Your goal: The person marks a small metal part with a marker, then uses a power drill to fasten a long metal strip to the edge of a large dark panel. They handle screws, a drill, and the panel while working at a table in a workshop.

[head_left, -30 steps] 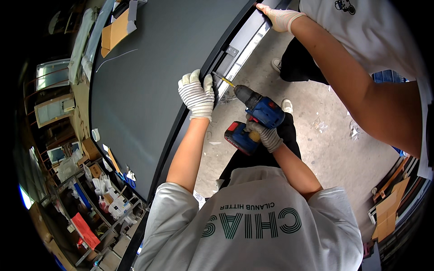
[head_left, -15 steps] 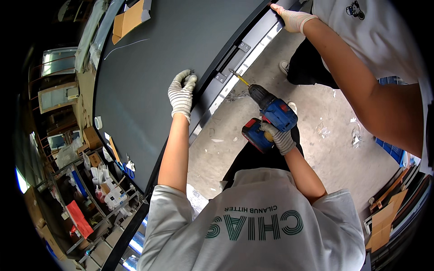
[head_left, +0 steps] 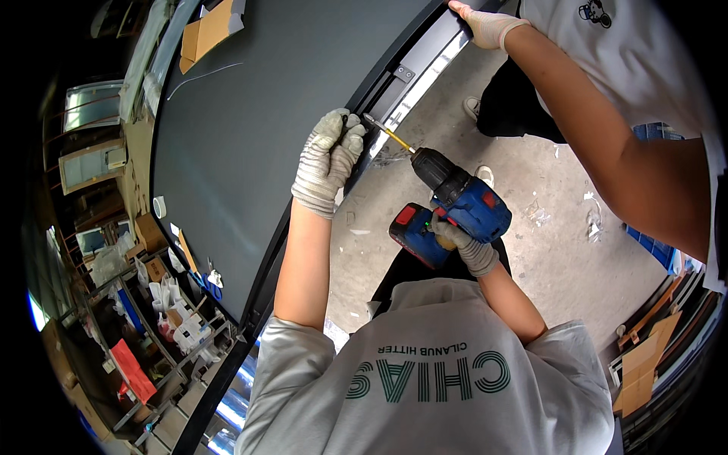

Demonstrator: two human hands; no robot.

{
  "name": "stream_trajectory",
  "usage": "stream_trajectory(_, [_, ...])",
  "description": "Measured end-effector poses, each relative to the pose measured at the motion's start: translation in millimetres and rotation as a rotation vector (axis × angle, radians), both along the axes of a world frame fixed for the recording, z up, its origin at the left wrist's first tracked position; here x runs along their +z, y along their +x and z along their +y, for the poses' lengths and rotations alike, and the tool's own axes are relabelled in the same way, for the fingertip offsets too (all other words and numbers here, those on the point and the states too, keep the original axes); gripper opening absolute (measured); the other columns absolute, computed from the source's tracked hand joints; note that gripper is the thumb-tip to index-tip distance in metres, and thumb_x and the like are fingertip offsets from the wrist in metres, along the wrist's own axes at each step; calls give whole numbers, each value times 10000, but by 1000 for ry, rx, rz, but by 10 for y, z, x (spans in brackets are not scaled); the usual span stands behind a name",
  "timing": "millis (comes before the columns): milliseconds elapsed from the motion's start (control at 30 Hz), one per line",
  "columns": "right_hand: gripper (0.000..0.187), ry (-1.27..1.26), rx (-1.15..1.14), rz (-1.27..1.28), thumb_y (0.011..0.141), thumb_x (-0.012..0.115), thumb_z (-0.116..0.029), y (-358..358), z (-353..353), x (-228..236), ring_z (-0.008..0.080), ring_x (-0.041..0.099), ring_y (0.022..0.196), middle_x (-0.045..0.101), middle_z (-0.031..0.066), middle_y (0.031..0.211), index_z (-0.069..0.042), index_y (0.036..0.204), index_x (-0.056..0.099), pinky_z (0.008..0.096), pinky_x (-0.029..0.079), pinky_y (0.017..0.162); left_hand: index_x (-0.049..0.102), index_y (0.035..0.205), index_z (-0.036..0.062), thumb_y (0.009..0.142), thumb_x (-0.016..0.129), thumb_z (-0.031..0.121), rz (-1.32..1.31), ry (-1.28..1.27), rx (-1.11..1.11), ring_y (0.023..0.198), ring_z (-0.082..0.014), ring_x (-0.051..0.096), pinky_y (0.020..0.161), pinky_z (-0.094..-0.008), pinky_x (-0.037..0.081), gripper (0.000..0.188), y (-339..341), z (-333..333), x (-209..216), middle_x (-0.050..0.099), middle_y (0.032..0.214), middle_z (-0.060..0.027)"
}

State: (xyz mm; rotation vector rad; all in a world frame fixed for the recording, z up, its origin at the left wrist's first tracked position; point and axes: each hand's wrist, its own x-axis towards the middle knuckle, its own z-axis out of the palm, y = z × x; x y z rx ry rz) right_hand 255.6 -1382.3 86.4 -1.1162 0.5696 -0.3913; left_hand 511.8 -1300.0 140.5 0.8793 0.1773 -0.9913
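Observation:
My right hand, in a striped work glove, grips a blue and black cordless drill by its handle. A long yellow-shafted bit points from its chuck toward the edge of a dark frame. Close to the bit's tip is my left hand, gloved too, its fingers pinched together at the frame's edge. Something small and dark shows at those fingertips, too small to name. Further along the frame's silver side sits a little metal plate with screw holes.
Across from me another person's gloved hand rests on the frame's far end. A dark grey panel top carries an open cardboard box, a white tape roll and blue-handled scissors. A cluttered shelf cart stands at left.
My left hand has moved right, from over the panel to the frame's edge. The drill's bit has shifted left, close to the left fingertips. The other person's hand stays on the frame.

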Motion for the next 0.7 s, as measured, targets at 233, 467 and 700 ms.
stream_trajectory(233, [373,177,-70,-26,748,737,-143,-141,7,-494,155,623,901,646,26,980,-86,1087,594,310,494,841,567,1019,-28,862,579,86,83,38,-29,822,-224,613,665,-307,554,195,-164,-213,-60,609,942,-134])
stream_trajectory(467, [451,-546,139,68,740,741,-165,-171,-280,-242,168,619,989,645,53,1071,-87,1150,569,320,494,869,558,1021,-23,854,563,74,86,32,-88,802,-197,614,644,-301,556,193,-143,-253,-121,610,944,-125])
stream_trajectory(700, [469,-99,211,-126,876,551,-282,-182,-310,-282,250,535,1140,507,112,1284,-82,1287,447,393,467,945,581,903,-3,869,593,103,37,225,-34,621,-155,595,528,-244,544,112,-154,-399,-187,606,795,-91])
